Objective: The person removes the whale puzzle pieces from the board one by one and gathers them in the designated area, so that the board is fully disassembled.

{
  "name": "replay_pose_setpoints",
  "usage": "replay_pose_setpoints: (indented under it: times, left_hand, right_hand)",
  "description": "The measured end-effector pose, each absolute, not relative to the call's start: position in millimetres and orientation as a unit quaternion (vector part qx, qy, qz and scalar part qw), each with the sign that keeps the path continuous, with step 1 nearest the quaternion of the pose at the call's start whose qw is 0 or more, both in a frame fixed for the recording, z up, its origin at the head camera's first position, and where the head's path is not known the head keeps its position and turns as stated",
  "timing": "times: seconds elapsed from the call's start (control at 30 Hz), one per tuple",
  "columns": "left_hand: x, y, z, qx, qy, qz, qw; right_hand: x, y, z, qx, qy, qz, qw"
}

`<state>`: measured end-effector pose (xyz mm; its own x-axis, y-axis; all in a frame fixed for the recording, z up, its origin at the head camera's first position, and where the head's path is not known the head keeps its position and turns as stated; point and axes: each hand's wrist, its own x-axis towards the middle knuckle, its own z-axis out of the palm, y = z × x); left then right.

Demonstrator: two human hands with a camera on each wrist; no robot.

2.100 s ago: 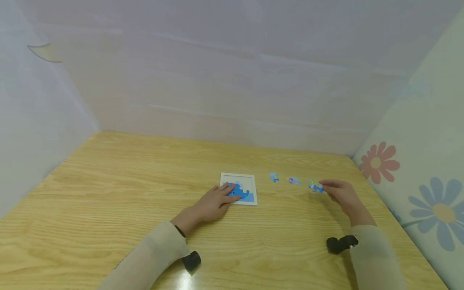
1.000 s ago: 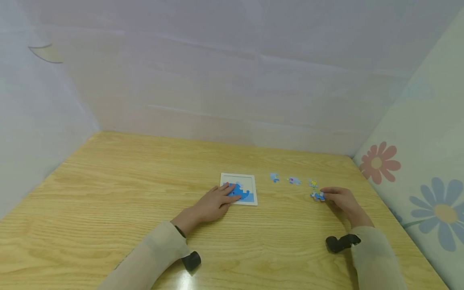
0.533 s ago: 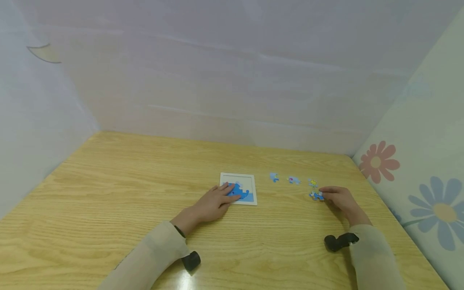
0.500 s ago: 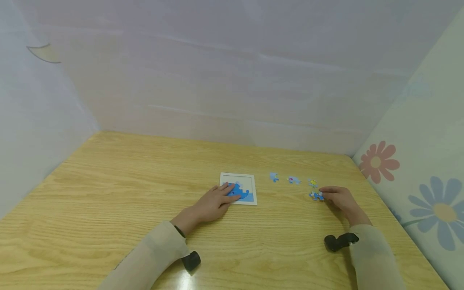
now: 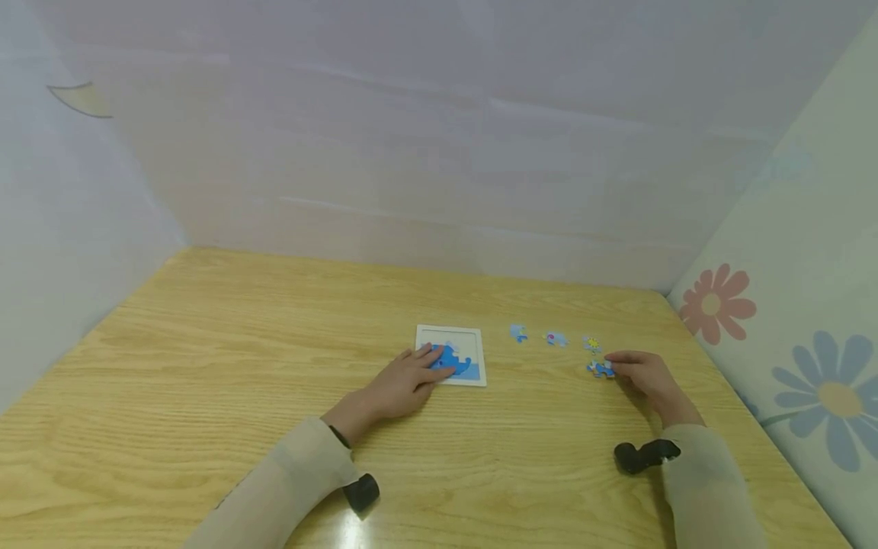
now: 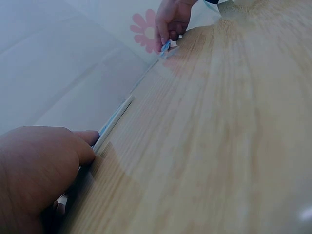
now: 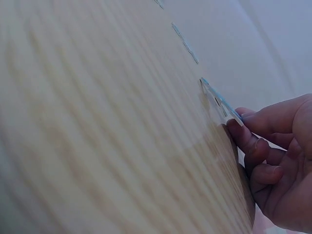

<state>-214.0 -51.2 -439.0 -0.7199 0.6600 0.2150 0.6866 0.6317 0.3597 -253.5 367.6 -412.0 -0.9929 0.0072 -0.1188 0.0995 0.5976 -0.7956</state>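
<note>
My left hand (image 5: 401, 385) lies flat with spread fingers on a white-framed jigsaw puzzle (image 5: 482, 358). Blue pieces fill the lower part of the frame; the upper part shows a pale base, and my fingers cover some of it. At the right, my right hand (image 5: 645, 377) pinches a blue puzzle piece (image 5: 600, 369) by its right edge between thumb and fingers. In the right wrist view this puzzle piece (image 7: 219, 97) is tilted, one edge lifted off the table. Just beyond it lies a piece with a yellow flower (image 5: 592, 344).
Two more loose pieces lie between frame and right hand: a pale one with a pink spot (image 5: 555, 338) and a light blue one (image 5: 518, 333). The wooden table (image 5: 274, 320) meets pale walls at the back and sides. Black wrist cameras sit under both sleeves.
My right hand has drawn the blue piece toward me, away from the yellow-flower piece, which now shows separately. Over the last half second it barely moves. The left hand stays put.
</note>
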Motion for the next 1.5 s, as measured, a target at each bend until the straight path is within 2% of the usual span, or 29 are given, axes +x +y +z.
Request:
replay_pose_setpoints:
  times: [1.03, 1.5]
  left_hand:
    - [-216, -51, -440, -0.379, -0.899, -0.217, 0.033]
    - [-216, -51, -439, -0.377, -0.901, -0.212, 0.034]
  right_hand:
    - [-253, 364, -409, 0.04, 0.885, -0.46, 0.056]
    - [-255, 338, -387, -0.037, 0.867, -0.493, 0.063]
